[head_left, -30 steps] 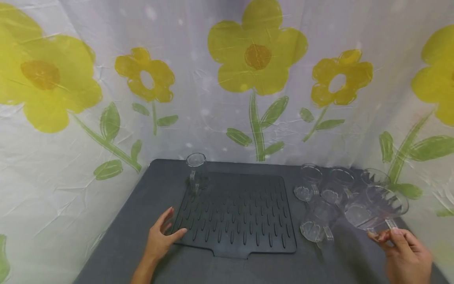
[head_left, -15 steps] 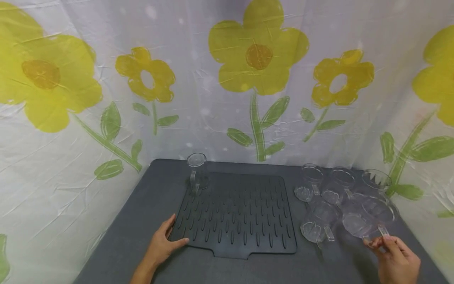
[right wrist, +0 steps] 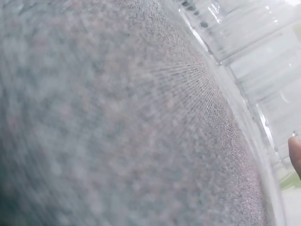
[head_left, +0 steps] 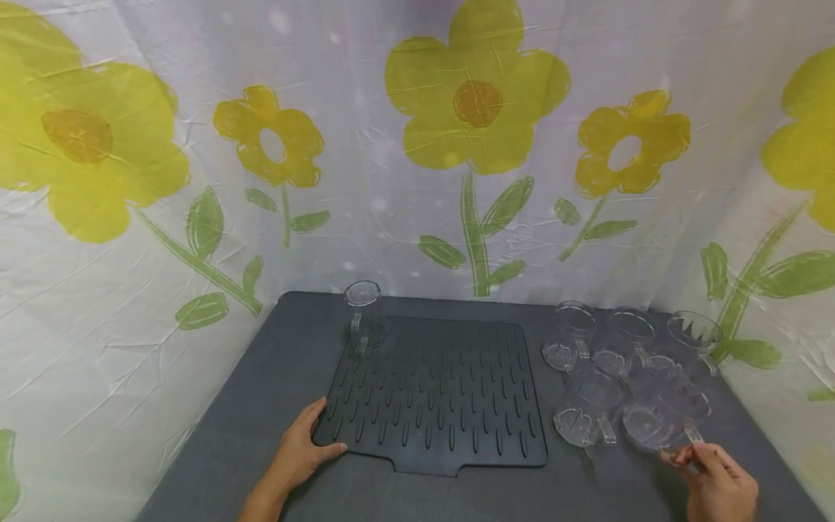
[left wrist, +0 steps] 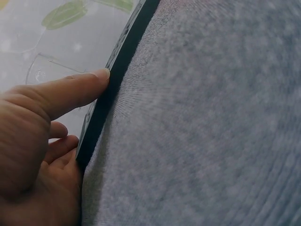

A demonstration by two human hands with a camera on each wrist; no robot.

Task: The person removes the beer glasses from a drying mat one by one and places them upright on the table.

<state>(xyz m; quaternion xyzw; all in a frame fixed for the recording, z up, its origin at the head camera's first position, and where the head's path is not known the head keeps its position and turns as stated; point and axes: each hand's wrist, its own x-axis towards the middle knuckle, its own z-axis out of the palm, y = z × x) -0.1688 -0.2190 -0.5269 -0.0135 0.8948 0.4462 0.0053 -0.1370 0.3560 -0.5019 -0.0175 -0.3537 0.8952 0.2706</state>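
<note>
My left hand (head_left: 303, 449) lies at the front left corner of a black ridged drying mat (head_left: 424, 458). Its thumb touches the front edge and its fingers lie along the left edge; the left wrist view shows the thumb (left wrist: 77, 93) against the mat's rim. At the right, my right hand (head_left: 720, 478) grips a clear mug (head_left: 646, 426) by its handle, low over the dark tabletop. Beside that mug stands another clear mug (head_left: 577, 426). In the right wrist view, one fingertip (right wrist: 295, 153) shows near clear plastic or glass; the rest of the hand is out of frame.
A single clear mug (head_left: 367, 319) stands on the mat's back left corner. Behind the held mug is a row of clear mugs (head_left: 631, 326). A flowered curtain (head_left: 365, 196) encloses the grey-black table (head_left: 261, 377) at the back and sides.
My right hand has moved left and down with the mug, bringing it closer to the other mugs. The left hand has come down against the mat's corner.
</note>
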